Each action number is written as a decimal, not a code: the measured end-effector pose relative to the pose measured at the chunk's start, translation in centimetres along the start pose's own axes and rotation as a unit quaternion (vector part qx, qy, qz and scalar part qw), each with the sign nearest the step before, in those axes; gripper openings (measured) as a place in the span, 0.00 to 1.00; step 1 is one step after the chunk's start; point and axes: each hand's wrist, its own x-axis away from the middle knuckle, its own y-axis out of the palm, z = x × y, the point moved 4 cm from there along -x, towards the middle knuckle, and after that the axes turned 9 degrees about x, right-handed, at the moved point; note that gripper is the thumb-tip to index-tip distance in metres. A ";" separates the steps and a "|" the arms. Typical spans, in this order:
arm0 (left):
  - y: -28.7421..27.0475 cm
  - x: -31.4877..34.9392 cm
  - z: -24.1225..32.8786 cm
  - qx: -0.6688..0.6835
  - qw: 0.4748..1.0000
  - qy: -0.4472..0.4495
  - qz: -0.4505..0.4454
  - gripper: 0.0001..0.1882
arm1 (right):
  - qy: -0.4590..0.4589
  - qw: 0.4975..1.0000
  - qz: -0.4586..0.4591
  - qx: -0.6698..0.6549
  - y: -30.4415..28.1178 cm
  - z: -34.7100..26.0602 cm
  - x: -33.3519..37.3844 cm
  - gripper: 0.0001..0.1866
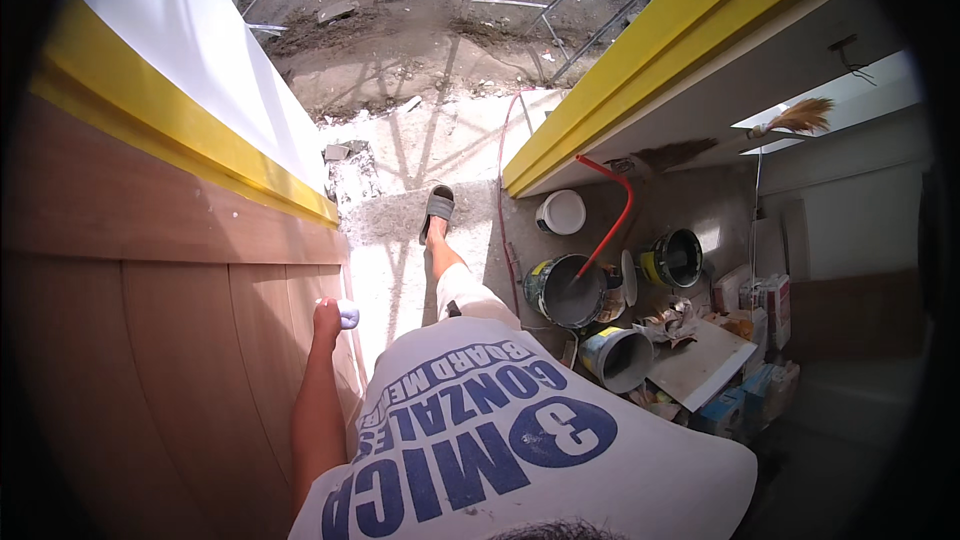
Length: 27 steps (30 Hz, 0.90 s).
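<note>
My left hand (326, 323) is closed, its fingers curled against a small pale lavender object (348, 314) whose kind I cannot make out. The hand is beside the brown panelled wooden surface (190, 340), near its edge, with my bare forearm coming up from below. My right hand is out of view. A white printed T-shirt (480, 420) covers my torso across the lower middle. One foot in a grey slide sandal (437, 205) is stretched forward on the pale concrete.
On the right stand a mixing bucket (566, 292) with a red bent rod (625, 205), a white-lidded pail (561, 212), a dark pail (678, 258) and a tipped bucket (618, 360). Boxes (740, 410) and a board (702, 360) lie nearby. Yellow trim (680, 50) flanks the opening; scaffolding (560, 20) stands outside.
</note>
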 end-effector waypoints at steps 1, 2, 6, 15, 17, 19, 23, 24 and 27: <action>-0.1 -2.9 -1.4 -0.029 0.999 0.039 0.025 0.21 | -0.001 1.000 0.003 0.009 -2.9 -2.2 -2.2 0.42; -0.1 -6.0 -2.2 -0.062 0.993 0.083 0.053 0.22 | 0.000 1.000 0.011 0.014 -5.3 -4.0 -4.6 0.42; -2.3 -13.3 -0.8 -0.558 0.824 0.102 -0.007 0.16 | 0.011 0.999 0.042 0.006 -14.7 -11.5 -12.8 0.41; 2.2 -26.5 22.5 -0.325 0.932 0.161 -0.002 0.12 | -0.013 0.975 0.223 -0.015 -43.1 -24.8 -16.4 0.52; 3.7 -32.8 26.8 -0.133 0.989 0.071 -0.005 0.15 | 0.001 0.972 0.231 -0.051 -43.8 -25.8 -18.7 0.52; 7.5 -38.3 34.2 -0.007 0.997 -0.077 0.008 0.19 | 0.034 0.975 0.206 -0.076 -45.3 -27.2 -20.7 0.51; 13.8 -50.5 43.4 -0.019 0.997 -0.068 -0.022 0.15 | 0.110 0.976 0.136 -0.128 -45.0 -29.4 -28.7 0.48; 16.6 -51.8 47.6 -0.085 0.995 0.005 -0.057 0.18 | 0.146 0.969 0.118 -0.159 -43.9 -29.6 -30.3 0.49; 21.6 -60.7 53.8 -0.132 0.987 0.059 -0.075 0.18 | 0.205 0.947 0.094 -0.229 -44.5 -31.6 -35.4 0.50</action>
